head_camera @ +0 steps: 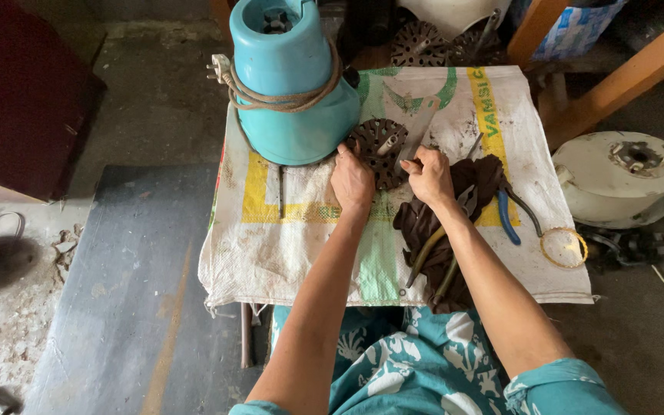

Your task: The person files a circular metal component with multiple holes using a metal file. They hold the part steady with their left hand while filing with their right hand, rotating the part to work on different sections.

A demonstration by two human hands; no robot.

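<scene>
A white woven sack [286,238] covers the worktop. On it stands a turquoise motor housing [290,92], cord wrapped around. Just beside it lies a dark perforated disc [374,146]; the left hand [351,183] grips its edge, fingers clamped, while the right hand [429,175] closes on a thin tool [416,138] against the disc.

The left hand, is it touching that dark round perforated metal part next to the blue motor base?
Touching. The head view shows the left hand with its fingertips resting on the near left edge of the dark perforated disc, no gap visible between them.
</scene>
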